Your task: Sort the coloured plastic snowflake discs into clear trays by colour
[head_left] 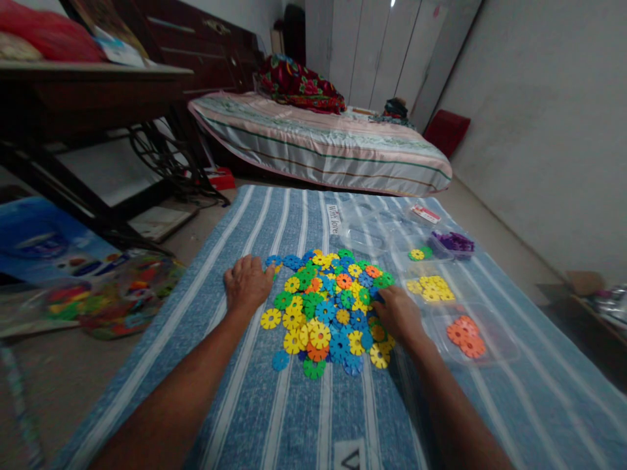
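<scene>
A loose pile of plastic snowflake discs (325, 312) in yellow, blue, green and orange lies on the striped cloth (255, 391). My left hand (248, 282) rests flat on the cloth at the pile's left edge, fingers stretched out beside a few blue discs. At the pile's right edge my right hand (399, 312) is bent down with curled fingers; its fingertips are hidden, so what they hold cannot be made out. Right of it stand clear plastic boxes: one with yellow discs (432, 288), one with orange discs (466, 337), and one with purple discs (454, 243).
A clear empty box (365, 232) and a red-and-white tag (426, 213) lie at the cloth's far side. Green and yellow discs (420, 253) sit in another clear box. Behind is a bed (323, 147); a sewing-machine table (93, 85) stands left, above bags of colourful pieces (132, 294).
</scene>
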`<state>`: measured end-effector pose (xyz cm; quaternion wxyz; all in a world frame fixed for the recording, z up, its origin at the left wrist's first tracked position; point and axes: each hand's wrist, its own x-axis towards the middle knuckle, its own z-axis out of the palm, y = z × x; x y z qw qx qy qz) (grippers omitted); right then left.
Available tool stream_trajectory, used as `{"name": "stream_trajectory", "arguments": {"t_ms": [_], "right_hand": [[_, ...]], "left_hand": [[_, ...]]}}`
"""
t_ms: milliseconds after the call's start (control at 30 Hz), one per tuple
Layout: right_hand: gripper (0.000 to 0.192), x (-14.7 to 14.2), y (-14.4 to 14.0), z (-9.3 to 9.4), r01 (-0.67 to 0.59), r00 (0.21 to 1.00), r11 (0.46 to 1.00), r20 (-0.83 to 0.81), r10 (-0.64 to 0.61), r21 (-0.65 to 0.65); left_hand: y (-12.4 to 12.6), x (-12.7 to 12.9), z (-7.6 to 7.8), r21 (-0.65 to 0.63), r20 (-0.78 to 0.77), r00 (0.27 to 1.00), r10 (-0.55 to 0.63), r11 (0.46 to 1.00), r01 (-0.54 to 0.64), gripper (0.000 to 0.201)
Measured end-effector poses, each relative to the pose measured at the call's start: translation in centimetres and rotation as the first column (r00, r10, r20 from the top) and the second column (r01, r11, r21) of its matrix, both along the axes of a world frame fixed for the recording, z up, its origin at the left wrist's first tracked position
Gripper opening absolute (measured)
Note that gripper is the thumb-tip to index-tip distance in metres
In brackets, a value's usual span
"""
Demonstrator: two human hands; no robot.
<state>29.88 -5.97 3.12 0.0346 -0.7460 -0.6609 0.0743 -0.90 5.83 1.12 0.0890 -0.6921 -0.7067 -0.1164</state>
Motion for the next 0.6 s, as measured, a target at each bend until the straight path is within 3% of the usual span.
{"name": "stream_trajectory", "arguments": {"t_ms": [267,467,533,600], "right_hand": [[0.026,-0.2,-0.1,0.8,-0.004,0.999,0.999,0.047,0.002,0.037],[0.03,-0.4,1.1,3.2,-0.036,0.999,0.999,0.003,0.036,0.028],[0.03,-0.1,2.4,4.5,-0.029,0.999,0.991,-0.01,0.031,0.129],[0.03,0.3,4.0,5.8,0.027,0.999,0.943,-0.026,-0.02,0.331]], "left_hand": [[-0.2,0.2,0.4,-0.023,0.01,1.0,0.006,1.0,-0.006,0.042],[-0.1,0.1,0.2,-0.011,-0.006,1.0,0.003,1.0,-0.003,0.042],[-0.1,0.1,0.2,-0.015,-0.011,1.0,0.002,1.0,-0.002,0.042],[-0.1,0.1,0.2,-0.009,-0.014,1.0,-0.002,1.0,0.002,0.041]]}}
